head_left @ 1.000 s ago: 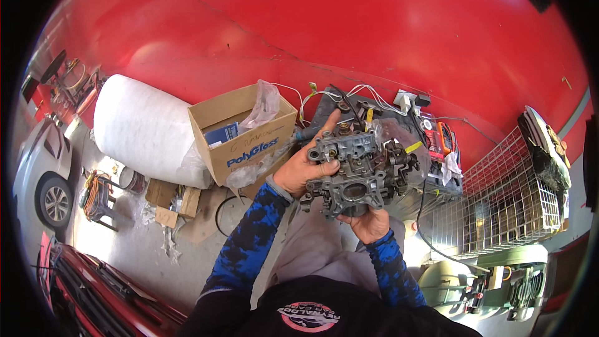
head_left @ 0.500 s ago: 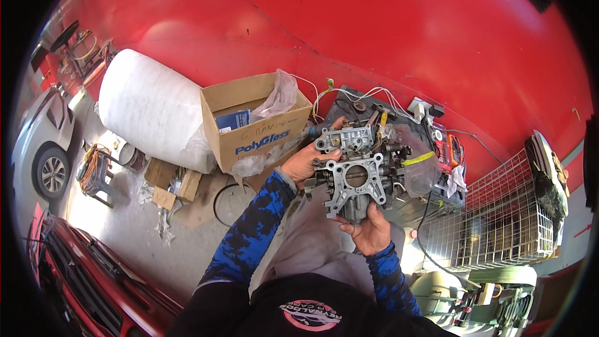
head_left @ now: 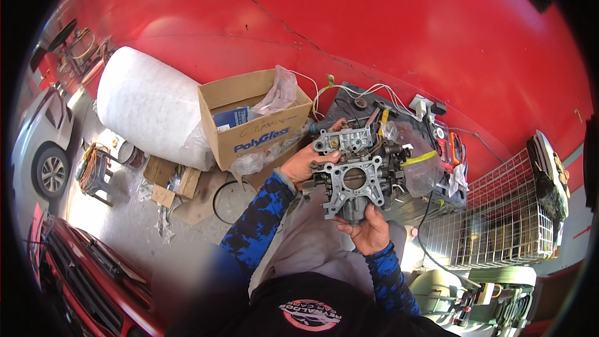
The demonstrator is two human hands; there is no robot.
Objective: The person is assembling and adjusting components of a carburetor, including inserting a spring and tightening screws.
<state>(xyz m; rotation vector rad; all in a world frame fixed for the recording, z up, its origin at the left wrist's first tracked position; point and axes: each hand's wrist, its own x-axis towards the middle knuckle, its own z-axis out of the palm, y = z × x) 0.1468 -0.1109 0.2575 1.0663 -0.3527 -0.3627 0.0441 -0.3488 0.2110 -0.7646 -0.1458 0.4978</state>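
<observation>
- The grey metal carburettor (head_left: 355, 175) is now sitting lower and nearer the body than a moment ago, in front of the cardboard box (head_left: 253, 122).
- The left hand (head_left: 309, 162) is clamping its left side; the right hand (head_left: 368, 231) is gripping it underneath.
- The wire basket (head_left: 499, 224) is crowding the right; bare floor (head_left: 131, 224) is lying open on the left.

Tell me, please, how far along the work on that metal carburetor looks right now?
Done: the carburetor is off any engine, lifted clear. In hand: the left hand grips its side, the right hand supports it underneath. Left: linkages and fittings remain attached; no tool is in view.
</observation>
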